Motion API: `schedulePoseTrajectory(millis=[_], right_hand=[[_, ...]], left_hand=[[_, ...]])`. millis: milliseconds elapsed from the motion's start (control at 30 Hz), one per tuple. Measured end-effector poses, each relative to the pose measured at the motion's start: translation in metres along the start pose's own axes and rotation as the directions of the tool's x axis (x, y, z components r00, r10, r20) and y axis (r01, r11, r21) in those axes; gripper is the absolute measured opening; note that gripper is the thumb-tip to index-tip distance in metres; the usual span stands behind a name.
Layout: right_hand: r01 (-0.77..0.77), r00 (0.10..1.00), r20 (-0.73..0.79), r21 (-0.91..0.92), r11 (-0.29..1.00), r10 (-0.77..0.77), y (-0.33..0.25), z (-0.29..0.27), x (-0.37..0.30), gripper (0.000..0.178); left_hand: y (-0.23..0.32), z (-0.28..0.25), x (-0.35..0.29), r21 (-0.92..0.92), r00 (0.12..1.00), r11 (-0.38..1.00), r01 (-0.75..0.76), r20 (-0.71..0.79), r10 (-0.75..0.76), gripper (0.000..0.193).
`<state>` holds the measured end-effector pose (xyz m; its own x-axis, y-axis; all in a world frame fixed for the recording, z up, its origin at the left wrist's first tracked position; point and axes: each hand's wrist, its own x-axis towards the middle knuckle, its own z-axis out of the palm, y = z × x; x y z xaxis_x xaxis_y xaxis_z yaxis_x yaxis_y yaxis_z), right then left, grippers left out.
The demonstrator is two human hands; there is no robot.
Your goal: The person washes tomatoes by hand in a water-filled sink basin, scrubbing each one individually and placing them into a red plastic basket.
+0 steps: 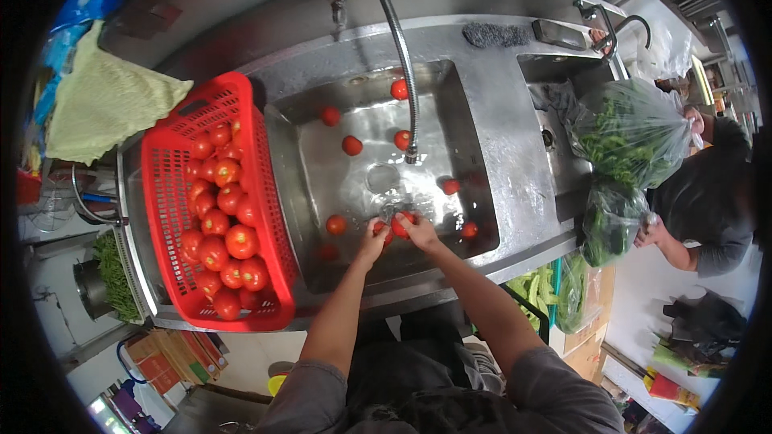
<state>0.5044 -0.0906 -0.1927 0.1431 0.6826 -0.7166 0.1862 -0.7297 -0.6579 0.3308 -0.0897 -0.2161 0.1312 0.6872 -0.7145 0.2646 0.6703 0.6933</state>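
Over the near part of a steel sink (pixel 289 201) with water in it, my two hands are close together. My left hand (pixel 372 242) is closed around a tomato (pixel 383 231), mostly covered by the fingers. Beside it, my right hand (pixel 420 233) grips another tomato (pixel 402 223). Several more tomatoes lie spread about in the water, among them one tomato (pixel 351 145) at the left and one tomato (pixel 450 186) at the right. A red plastic basket (pixel 273 217) full of tomatoes stands left of the sink.
A flexible metal faucet hose (pixel 400 40) hangs over the sink. To the right are a smaller basin (pixel 555 141) and a co-worker's hand (pixel 655 231) with plastic bags of leafy greens (pixel 631 133). A pale cloth (pixel 112 104) hangs at the left.
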Motion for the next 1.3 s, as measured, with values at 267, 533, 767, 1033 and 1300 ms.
schedulePoseTrajectory(millis=[267, 533, 767, 1033, 1300], right_hand=[[0.330, 0.923, -0.250, 0.119, 0.937, -0.293, -0.066, 0.040, -0.076, 0.046], [0.254, 0.962, -0.149, 0.170, 0.952, -0.230, -0.099, 0.073, -0.130, 0.052], [0.312, 0.907, -0.355, 0.203, 0.928, -0.228, -0.094, 0.109, -0.158, 0.056], [0.444, 0.847, -0.325, -0.006, 0.896, -0.422, -0.135, 0.075, -0.182, 0.053], [0.780, 0.587, -0.400, 0.046, 0.624, -0.704, -0.246, 0.039, -0.250, 0.040]], left_hand=[[0.095, -0.042, -0.073, -0.042, 0.962, 0.991, 0.124, 0.249, -0.109, 0.082], [0.116, -0.075, -0.142, -0.100, 0.957, 0.991, 0.087, 0.283, -0.055, 0.088], [0.096, -0.063, -0.157, -0.048, 0.991, 0.997, -0.055, 0.117, 0.060, 0.091], [0.159, -0.077, -0.191, 0.003, 0.964, 0.978, -0.209, 0.170, 0.205, 0.081], [0.243, -0.081, -0.221, 0.066, 0.711, 0.711, -0.700, -0.025, 0.702, 0.064]])
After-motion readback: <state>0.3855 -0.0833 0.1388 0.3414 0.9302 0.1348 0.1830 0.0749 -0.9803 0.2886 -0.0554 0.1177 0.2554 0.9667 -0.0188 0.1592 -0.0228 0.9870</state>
